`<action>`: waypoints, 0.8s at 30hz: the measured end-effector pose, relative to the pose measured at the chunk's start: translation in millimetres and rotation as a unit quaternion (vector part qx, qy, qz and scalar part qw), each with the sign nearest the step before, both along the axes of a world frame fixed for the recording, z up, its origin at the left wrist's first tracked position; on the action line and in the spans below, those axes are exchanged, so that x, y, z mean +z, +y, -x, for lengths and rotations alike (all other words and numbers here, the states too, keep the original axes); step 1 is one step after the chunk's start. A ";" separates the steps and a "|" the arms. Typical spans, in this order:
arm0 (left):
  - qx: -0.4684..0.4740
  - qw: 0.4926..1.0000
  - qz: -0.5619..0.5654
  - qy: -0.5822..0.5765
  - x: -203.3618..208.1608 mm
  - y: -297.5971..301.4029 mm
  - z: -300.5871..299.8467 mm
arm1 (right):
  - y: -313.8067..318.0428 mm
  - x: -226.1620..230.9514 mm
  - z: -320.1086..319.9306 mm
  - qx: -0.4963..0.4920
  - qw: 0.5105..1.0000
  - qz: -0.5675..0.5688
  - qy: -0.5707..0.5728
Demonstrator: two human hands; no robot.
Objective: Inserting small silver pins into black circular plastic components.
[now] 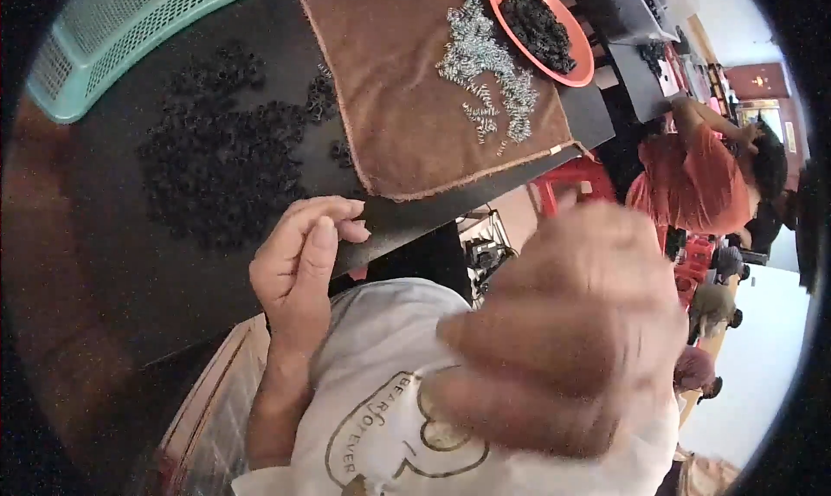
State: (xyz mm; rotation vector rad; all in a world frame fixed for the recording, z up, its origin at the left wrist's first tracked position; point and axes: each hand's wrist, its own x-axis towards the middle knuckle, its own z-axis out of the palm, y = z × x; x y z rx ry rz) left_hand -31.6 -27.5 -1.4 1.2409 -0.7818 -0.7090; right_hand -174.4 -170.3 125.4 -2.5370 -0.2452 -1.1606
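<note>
My left hand [299,254] is at the table's near edge, thumb and fingers curled together. Whatever may be between its fingertips is too small to make out. Close to the camera, my right hand [563,331] is raised in front of my shirt and smeared by motion, so its fingers cannot be read. Beyond my left hand a wide heap of small black parts [225,167] lies on the dark table [104,271]. To the right of the heap, a brown cloth [389,89] carries a scatter of small silvery coil springs [485,59].
An orange plate [582,67] of black parts sits at the cloth's far right corner. A green mesh basket [130,41] stands at the far left. At the right are a person in an orange top [701,180], red stools [692,262] and other people further off.
</note>
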 end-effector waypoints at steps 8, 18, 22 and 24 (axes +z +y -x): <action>-0.002 0.999 -0.018 0.034 -0.3 1.1 -0.8 | 65.6 48.3 -21.0 -0.013 0.981 -0.153 0.116; -0.088 0.983 0.026 -0.161 15.0 11.1 -18.5 | 22.7 11.0 -45.8 -0.008 0.993 0.031 0.112; -0.099 0.987 -0.033 -0.122 17.7 13.1 -21.3 | -52.0 -61.3 -97.6 -0.027 0.977 -0.017 0.212; -0.099 0.988 -0.042 -0.111 15.2 14.5 -23.8 | -72.7 -71.7 -110.7 -0.068 0.967 0.007 0.246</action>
